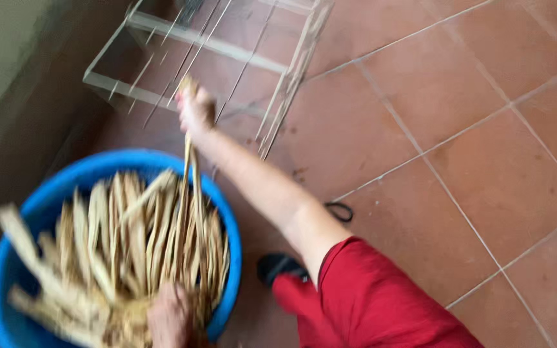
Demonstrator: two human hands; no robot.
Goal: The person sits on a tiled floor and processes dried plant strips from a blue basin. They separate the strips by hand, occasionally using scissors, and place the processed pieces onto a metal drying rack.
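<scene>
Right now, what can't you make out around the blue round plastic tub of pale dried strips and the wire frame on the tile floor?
- Left hand: its grip, motion-blurred and half buried in the pale dried strips.
- Right hand: fingers smeared; grip on one strip unclear.
- Blue round plastic tub: cut off by the bottom edge.
- Wire frame: top cut off.

Floor tiles [485,129] right open; wooden frame [214,45] blocks ahead.

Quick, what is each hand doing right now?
Right hand: closed, gripping a long pale strip pulled up from the blue tub.
Left hand: down among the strips in the tub; its grip cannot be told.
</scene>
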